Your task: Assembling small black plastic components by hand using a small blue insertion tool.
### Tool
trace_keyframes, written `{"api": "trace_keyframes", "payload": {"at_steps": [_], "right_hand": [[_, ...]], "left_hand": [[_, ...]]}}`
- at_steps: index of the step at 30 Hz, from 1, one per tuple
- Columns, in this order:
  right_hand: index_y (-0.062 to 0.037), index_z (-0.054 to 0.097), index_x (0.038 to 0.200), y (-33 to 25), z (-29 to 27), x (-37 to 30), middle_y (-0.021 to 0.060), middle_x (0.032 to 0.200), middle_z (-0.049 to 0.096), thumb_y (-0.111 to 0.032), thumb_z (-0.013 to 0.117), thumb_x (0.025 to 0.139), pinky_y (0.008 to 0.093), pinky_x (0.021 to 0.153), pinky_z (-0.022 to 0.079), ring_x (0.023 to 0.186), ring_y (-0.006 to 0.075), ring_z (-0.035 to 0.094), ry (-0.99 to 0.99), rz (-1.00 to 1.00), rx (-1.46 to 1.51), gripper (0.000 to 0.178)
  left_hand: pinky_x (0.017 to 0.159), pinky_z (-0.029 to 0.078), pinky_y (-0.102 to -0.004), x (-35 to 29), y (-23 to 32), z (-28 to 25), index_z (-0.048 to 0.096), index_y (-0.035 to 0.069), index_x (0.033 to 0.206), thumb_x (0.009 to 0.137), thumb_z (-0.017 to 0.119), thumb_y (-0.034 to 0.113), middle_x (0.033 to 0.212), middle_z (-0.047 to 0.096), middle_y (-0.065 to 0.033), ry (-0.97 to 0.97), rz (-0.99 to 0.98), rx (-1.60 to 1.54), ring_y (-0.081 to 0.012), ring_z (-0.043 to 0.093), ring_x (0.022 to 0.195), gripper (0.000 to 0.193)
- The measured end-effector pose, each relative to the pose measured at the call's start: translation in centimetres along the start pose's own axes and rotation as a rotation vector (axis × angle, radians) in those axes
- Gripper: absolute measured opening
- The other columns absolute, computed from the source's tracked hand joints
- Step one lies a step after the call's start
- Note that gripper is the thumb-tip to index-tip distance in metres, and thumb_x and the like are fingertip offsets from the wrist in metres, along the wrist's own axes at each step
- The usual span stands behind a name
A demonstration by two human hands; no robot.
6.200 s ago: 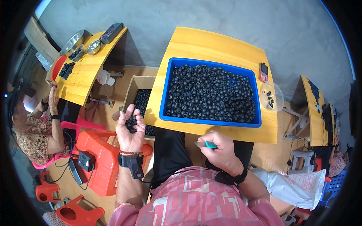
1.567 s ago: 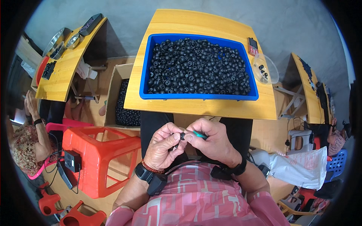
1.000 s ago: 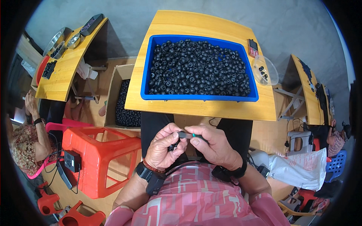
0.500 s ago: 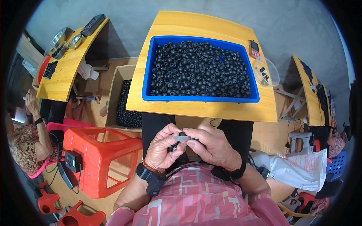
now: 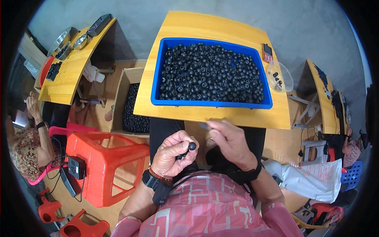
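Observation:
My left hand (image 5: pixel 173 154) is closed round several small black parts, with one round black ball (image 5: pixel 192 146) pinched between thumb and forefinger. Just right of it and a little farther away, my right hand (image 5: pixel 231 143) grips a small knife, mostly hidden in the fingers. Its short grey blade (image 5: pixel 203 125) sticks out to the left, slightly blurred and apart from the ball. Beyond both hands, a blue tray (image 5: pixel 213 106) on the yellow table (image 5: pixel 177 113) is filled with hollow black balls like the held one.
Right of the tray are a clear plastic bowl (image 5: pixel 287 83) with a few black balls and a small red-and-black device (image 5: pixel 267 51). A cardboard box (image 5: pixel 117 106) of black parts stands left of the table, near a red stool (image 5: pixel 92 170). Another person (image 5: pixel 33 146) sits far left.
My right hand has drawn the blade off the ball and moved it away, to the right and up. The ball in my left hand is now exposed.

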State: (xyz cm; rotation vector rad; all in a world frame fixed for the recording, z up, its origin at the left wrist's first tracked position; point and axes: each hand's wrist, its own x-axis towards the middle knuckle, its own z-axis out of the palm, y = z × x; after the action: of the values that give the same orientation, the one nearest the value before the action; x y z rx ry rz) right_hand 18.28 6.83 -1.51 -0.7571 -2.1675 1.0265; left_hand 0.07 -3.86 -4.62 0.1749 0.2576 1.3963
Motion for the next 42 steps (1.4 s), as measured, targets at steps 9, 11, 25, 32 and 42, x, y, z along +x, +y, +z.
{"api": "trace_keyframes", "payload": {"at_steps": [9,11,25,32,42], "right_hand": [[0.0004,0.066,0.11,-2.0,0.3,-0.7,0.0051,0.097,0.071,-0.006,0.072,0.086,0.0238,0.076,0.052,0.087,0.0078,0.064,-0.04,0.237,0.329,0.025],[0.0,0.067,0.107,-2.7,0.8,-0.5,0.0045,0.095,0.071,-0.005,0.072,0.086,0.0232,0.075,0.052,0.085,0.007,0.064,-0.112,0.217,0.384,0.022],[0.0033,0.063,0.094,-1.4,1.7,-0.1,0.0055,0.083,0.069,-0.015,0.063,0.093,0.0241,0.069,0.05,0.077,0.0067,0.062,-0.162,0.381,0.379,0.019],[0.0021,0.064,0.097,-1.8,1.5,-0.4,0.0057,0.085,0.07,-0.013,0.065,0.091,0.0247,0.069,0.051,0.079,0.0057,0.063,-0.104,0.405,0.517,0.016],[0.0023,0.065,0.095,-2.1,1.3,0.2,0.0057,0.082,0.07,-0.012,0.064,0.091,0.0255,0.069,0.052,0.077,0.0081,0.064,-0.168,0.394,0.322,0.014]], "left_hand": [[0.058,0.047,-0.0233,0.0,-0.3,-0.1,0.057,0.005,0.096,0.096,0.06,0.009,0.089,0.064,-0.0114,0.089,-0.025,-0.031,-0.0144,0.058,0.069,0.005],[0.057,0.047,-0.023,0.1,-0.3,0.0,0.057,0.005,0.096,0.096,0.06,0.01,0.088,0.064,-0.0109,0.105,-0.025,-0.022,-0.0142,0.059,0.069,0.006],[0.056,0.048,-0.0205,0.0,-0.8,-0.5,0.058,0.005,0.094,0.097,0.061,0.015,0.084,0.062,-0.0067,0.148,-0.098,0.01,-0.0132,0.059,0.068,0.011],[0.049,0.039,-0.0222,0.3,-0.9,-0.5,0.055,0.004,0.095,0.098,0.059,0.015,0.082,0.059,-0.0101,0.222,-0.056,0.058,-0.0141,0.053,0.063,0.012],[0.056,0.051,-0.02,0.1,-0.8,-1.0,0.059,0.005,0.095,0.097,0.061,0.015,0.083,0.064,-0.0071,0.22,-0.075,0.064,-0.0128,0.061,0.067,0.011]]}}
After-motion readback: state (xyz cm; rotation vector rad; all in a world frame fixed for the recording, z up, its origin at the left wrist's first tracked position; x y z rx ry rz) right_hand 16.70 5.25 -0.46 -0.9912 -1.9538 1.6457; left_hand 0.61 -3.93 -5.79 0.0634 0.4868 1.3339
